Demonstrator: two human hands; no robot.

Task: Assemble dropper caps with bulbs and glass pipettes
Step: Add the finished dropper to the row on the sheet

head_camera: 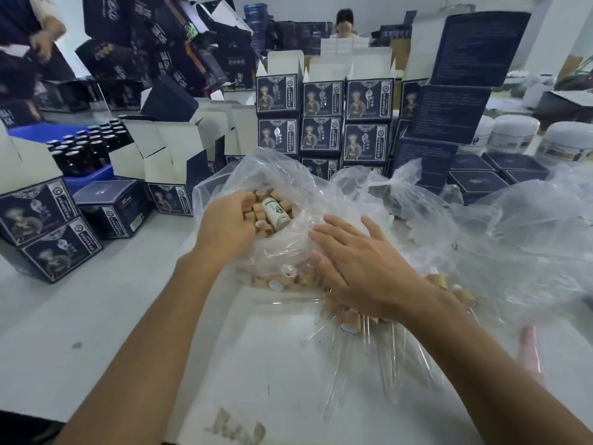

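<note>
A clear plastic bag [282, 175] lies open in the middle of the table, full of tan wood-look dropper caps [256, 208]. A white printed tube [276, 213] lies among them. My left hand [229, 220] reaches into the bag's mouth, its fingers curled down into the caps; what they hold is hidden. My right hand [362, 261] lies flat with straight fingers on the outside of the bag. More caps [349, 322] lie under it. Several glass pipettes [340, 374] lie in clear film on a white sheet in front.
Dark blue printed boxes [321, 123] are stacked behind the bag and at the left [41, 226]. A blue crate of dark bottles [83, 146] stands at far left. White jars [513, 130] stand at the right, beside more crumpled plastic [529, 226]. A person sits far behind.
</note>
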